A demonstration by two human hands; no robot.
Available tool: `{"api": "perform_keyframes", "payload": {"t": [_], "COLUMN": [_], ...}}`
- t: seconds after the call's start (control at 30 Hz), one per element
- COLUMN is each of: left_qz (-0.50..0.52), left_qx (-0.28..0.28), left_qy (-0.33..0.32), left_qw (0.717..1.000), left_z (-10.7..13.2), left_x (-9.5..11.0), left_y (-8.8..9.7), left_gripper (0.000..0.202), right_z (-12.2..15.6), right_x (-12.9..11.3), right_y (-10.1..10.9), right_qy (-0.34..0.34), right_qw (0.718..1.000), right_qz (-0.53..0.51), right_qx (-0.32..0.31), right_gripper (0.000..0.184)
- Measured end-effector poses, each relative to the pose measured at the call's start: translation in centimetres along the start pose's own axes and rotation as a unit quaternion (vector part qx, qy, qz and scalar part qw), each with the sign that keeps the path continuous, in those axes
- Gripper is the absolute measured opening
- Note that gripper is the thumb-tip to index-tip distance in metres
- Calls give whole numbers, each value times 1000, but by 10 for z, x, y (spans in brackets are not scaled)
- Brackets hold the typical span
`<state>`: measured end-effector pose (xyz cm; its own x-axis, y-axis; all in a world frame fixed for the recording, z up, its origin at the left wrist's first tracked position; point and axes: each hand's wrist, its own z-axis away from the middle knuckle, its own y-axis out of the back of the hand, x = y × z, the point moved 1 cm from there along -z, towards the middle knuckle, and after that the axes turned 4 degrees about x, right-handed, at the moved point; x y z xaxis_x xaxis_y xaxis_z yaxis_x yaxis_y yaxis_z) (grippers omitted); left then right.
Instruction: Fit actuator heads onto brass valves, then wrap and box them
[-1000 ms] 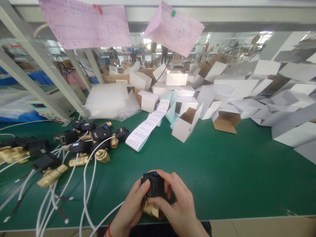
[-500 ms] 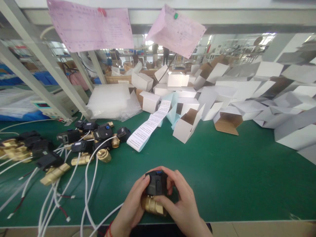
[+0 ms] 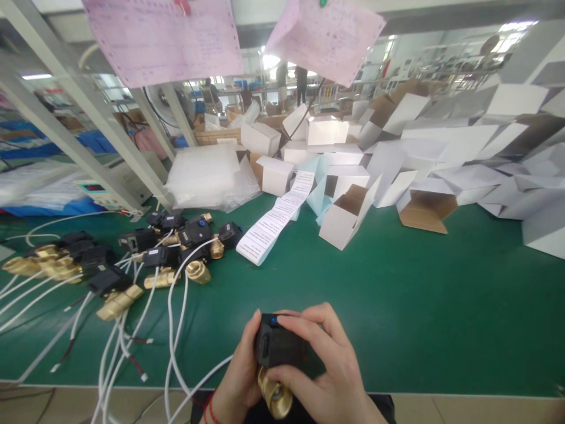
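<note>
Both my hands hold one motorised valve (image 3: 276, 347) at the near edge of the green table (image 3: 419, 306). It has a black box-shaped actuator with a small blue dot on top and a brass body (image 3: 275, 398) below. My left hand (image 3: 236, 377) wraps its left side, thumb on the actuator. My right hand (image 3: 320, 371) curls over the top and right side. A white cable (image 3: 200, 383) runs from the valve off to the left.
A heap of the same black-and-brass valves (image 3: 176, 250) with white cables lies at left. A long printed label strip (image 3: 276, 218) and an open white carton (image 3: 346, 218) sit mid-table. Stacked white cartons (image 3: 441, 159) fill the back right, bubble-wrap bags (image 3: 205, 176) the back left.
The valve has been turned in my hands, its brass end now pointing down toward me. The camera view has shifted a little left and down.
</note>
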<state>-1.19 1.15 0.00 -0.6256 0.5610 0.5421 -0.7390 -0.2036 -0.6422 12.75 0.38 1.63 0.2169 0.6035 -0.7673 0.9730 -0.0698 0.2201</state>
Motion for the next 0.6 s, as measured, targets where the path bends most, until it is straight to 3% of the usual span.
{"api": "perform_keyframes", "payload": {"t": [0.13,0.4,0.6], "left_qz": [-16,7,-2], "left_qx": [-25,11,39], "left_qy": [2,8,4], "left_qw": [1000,1000,999], "left_z": [0,0,-1], "left_x": [2,2,1], "left_y": [-3,-2,-2], "left_gripper": [61,57,62], "right_z": [-1,0,0], "right_x": [-3,-4,-1], "right_y": [-1,-3,-4], "right_qy": [18,37,26], "right_qw": [1000,999,1000], "right_qz": [14,36,12], "right_qx": [2,-4,-8], "right_gripper": [50,41,49]}}
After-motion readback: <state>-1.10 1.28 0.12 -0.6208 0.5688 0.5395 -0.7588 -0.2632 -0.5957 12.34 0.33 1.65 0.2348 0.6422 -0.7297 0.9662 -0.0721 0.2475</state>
